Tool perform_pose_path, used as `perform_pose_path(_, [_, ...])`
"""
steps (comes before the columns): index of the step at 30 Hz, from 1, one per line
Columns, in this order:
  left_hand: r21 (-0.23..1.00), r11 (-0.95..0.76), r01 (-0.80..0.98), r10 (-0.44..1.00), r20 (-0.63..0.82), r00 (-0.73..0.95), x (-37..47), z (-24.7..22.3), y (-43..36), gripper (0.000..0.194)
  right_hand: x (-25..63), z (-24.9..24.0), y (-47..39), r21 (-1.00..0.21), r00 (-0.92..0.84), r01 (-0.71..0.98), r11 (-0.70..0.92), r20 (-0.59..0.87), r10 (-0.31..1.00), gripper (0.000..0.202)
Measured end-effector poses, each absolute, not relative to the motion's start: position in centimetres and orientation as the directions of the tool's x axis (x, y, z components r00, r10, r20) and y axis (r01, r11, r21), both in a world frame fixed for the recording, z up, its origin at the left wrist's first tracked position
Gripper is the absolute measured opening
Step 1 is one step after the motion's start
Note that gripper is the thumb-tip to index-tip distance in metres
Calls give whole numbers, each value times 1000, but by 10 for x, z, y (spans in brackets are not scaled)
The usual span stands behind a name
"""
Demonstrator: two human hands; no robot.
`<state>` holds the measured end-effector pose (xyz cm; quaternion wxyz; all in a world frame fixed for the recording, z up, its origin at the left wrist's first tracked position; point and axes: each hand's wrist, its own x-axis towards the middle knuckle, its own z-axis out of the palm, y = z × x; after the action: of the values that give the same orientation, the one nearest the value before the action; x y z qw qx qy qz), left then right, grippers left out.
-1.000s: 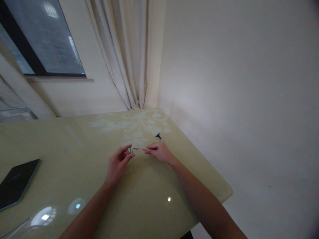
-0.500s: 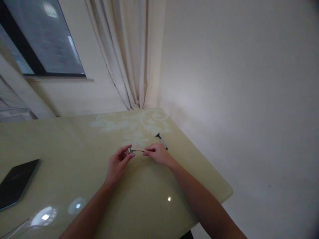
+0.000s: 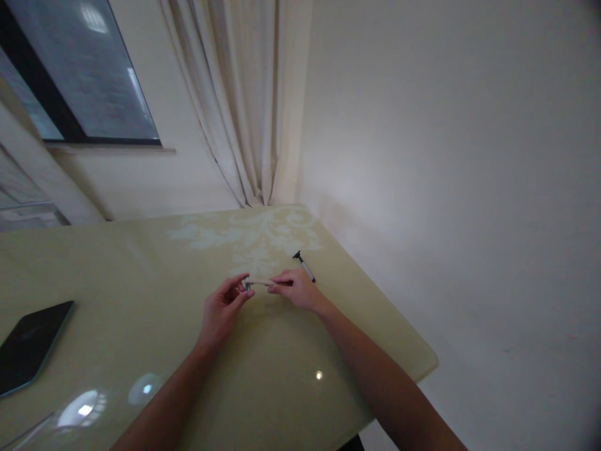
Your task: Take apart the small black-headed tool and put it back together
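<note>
My left hand (image 3: pixel 223 310) pinches a small green razor head (image 3: pixel 246 285) between thumb and fingertips. From the right, my right hand (image 3: pixel 295 288) grips a thin pale razor handle (image 3: pixel 259 282), its far end reaching the green head. Whether handle and head are joined cannot be made out, as the fingers cover part of both. Both hands hover just over the table. Just beyond my right hand lies a second razor (image 3: pixel 307 270) with a black head and a grey handle.
The glossy pale-green table (image 3: pixel 267 376) has its right edge close to the wall. A dark tablet-like slab (image 3: pixel 35 344) lies at the left. A thin cable-like strand (image 3: pixel 30 432) shows at the lower left. Curtains (image 3: pixel 248 113) hang behind the table.
The pale handle has moved slightly left, up to the green head; the dark stem that showed between them is now covered. My hands have barely moved.
</note>
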<state>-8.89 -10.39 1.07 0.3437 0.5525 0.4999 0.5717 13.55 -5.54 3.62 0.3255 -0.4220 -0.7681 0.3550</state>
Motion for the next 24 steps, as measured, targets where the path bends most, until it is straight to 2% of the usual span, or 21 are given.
perform_pose_path(2, [953,-258,158,948,281,-148,-89,12,-104,50,135,36,-56,-814,-466,419,403,188,864,18])
perform_pose_path(6, [953,-259,158,948,283,-148,-88,12,-105,49,135,37,-56,-795,-387,458,398,225,894,20])
perform_pose_path(10, [956,-258,141,953,276,-127,-88,11,-104,50,135,39,-56,-806,-462,402,433,230,857,21])
perform_pose_path(15, [951,-269,152,946,290,-146,-89,10,-104,48,135,38,-56,-788,-372,460,409,248,895,17])
perform_pose_path(20, [949,-264,173,949,287,-128,-89,12,-105,51,133,37,-58,-804,-461,389,450,253,851,20])
perform_pose_path(24, [948,-277,155,944,299,-142,-89,13,-105,48,135,38,-56,-785,-392,432,444,280,876,16])
